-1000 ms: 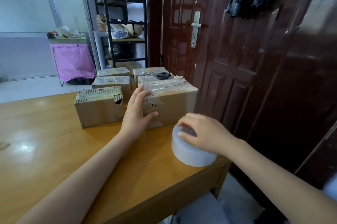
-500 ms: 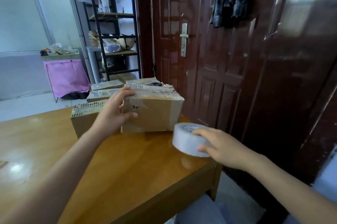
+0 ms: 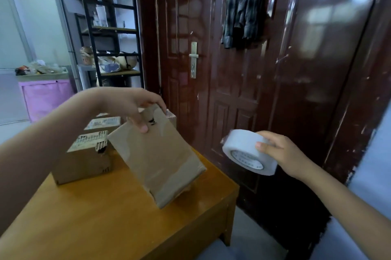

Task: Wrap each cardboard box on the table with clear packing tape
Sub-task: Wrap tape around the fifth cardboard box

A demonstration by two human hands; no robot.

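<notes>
Tilted cardboard box (image 3: 156, 158) held at its top edge by the left hand (image 3: 129, 105), fingers curled over the far side and thumb on the near face, lower end at the wooden table (image 3: 118, 223) near its right edge. Roll of clear packing tape (image 3: 247, 151) pinched in the right hand (image 3: 281, 154), off the table's edge. Probably light, stiff, slick where taped; best gripped by edges; three more boxes behind: unwrapped box (image 3: 84, 158), two partly hidden.
</notes>
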